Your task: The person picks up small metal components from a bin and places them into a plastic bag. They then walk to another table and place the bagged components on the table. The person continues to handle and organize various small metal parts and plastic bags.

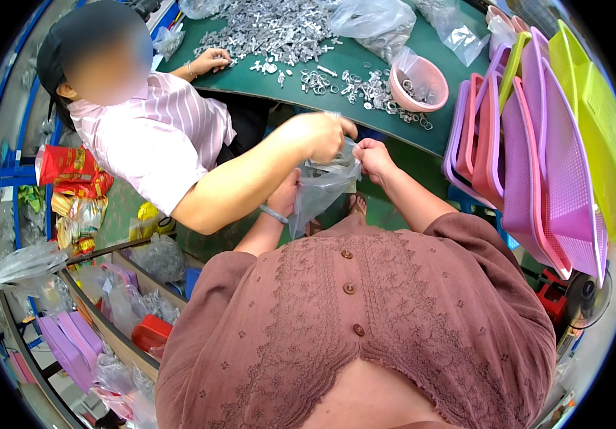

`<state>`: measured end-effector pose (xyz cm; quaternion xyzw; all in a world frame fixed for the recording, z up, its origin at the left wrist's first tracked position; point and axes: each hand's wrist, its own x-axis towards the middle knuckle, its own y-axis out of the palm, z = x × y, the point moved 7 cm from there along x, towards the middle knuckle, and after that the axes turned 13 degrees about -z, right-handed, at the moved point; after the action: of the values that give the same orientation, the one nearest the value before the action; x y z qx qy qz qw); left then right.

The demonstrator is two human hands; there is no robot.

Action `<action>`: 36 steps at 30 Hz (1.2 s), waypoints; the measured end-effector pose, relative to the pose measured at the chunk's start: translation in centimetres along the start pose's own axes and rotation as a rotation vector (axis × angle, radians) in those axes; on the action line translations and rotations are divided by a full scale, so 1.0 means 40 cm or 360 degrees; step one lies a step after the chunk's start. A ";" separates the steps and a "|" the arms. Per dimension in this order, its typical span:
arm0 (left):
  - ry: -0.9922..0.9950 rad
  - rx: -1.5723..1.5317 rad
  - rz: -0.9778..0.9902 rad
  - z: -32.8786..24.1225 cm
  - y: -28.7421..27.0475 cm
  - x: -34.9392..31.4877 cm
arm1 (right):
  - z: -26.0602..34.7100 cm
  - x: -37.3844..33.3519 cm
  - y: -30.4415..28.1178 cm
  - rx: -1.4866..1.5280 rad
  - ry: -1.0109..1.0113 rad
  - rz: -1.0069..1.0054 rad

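Observation:
A clear plastic bag (pixel 318 194) hangs between my two hands, over the gap between my body and the table. My left hand (pixel 286 194), partly behind a co-worker's arm, is closed on the bag's left side. On the right, my right hand (pixel 373 159) pinches the upper edge of the bag between thumb and fingers. The co-worker's hand (pixel 324 136) reaches across from the left, above the bag's mouth. Whether that hand holds anything is hidden. What is inside the bag is hard to make out.
Ahead stands a green table (pixel 279 96) with a pile of small grey metal pieces (pixel 272 32). A pink bowl (pixel 419 89) sits near its edge. Stacked plastic baskets (pixel 529 143) crowd the right. A co-worker (pixel 158 129) sits at left, near wooden-edged bins (pixel 100 304).

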<state>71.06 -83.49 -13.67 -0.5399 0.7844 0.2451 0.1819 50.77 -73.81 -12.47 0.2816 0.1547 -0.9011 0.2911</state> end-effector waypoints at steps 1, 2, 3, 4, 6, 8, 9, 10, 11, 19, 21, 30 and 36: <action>-0.0006 -0.0096 -0.0009 0.001 0.013 -0.014 | -0.005 0.003 -0.005 0.0002 0.0006 -0.0013; 0.0021 -0.0115 -0.0005 -0.013 0.022 -0.031 | -0.007 0.005 -0.005 -0.0001 0.0007 -0.0014; 0.0074 -0.0091 0.0015 -0.018 0.024 -0.035 | -0.009 0.006 -0.005 -0.0003 0.0008 -0.0015; 0.0132 -0.0056 0.0045 -0.021 0.022 -0.039 | -0.011 0.005 -0.005 0.0007 0.0016 -0.0016; 0.0265 0.0019 0.0091 -0.010 0.007 -0.033 | -0.008 0.001 -0.002 0.0024 0.0030 -0.0006; 0.0377 0.0076 0.0137 0.003 -0.005 -0.025 | -0.011 -0.001 -0.003 -0.0030 0.0041 0.0003; 0.0423 0.0091 0.0162 0.011 -0.006 -0.021 | -0.013 -0.003 -0.006 -0.0057 0.0047 0.0003; 0.0417 0.0097 0.0170 0.022 -0.011 -0.013 | -0.017 -0.003 -0.011 -0.0039 0.0058 0.0000; 0.0407 0.0099 0.0174 0.031 -0.014 -0.008 | -0.020 -0.004 -0.016 -0.0020 0.0068 -0.0004; 0.0014 -0.0065 0.0236 0.057 0.002 -0.021 | -0.014 -0.016 -0.029 0.0035 0.0056 -0.0034; 0.0038 0.0040 0.0175 0.041 0.007 -0.045 | -0.023 -0.015 -0.047 0.0019 0.0052 -0.0057; 0.0073 0.0263 0.0065 0.061 -0.005 -0.070 | -0.076 -0.031 -0.070 0.0105 0.0128 -0.0122; -0.0023 0.0420 -0.0005 0.073 -0.029 -0.113 | -0.104 -0.051 -0.055 -0.0065 0.0123 -0.0070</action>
<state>73.80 -78.71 -13.76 -0.5107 0.8078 0.1432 0.2573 52.55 -69.37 -14.28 0.3067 0.1903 -0.8924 0.2707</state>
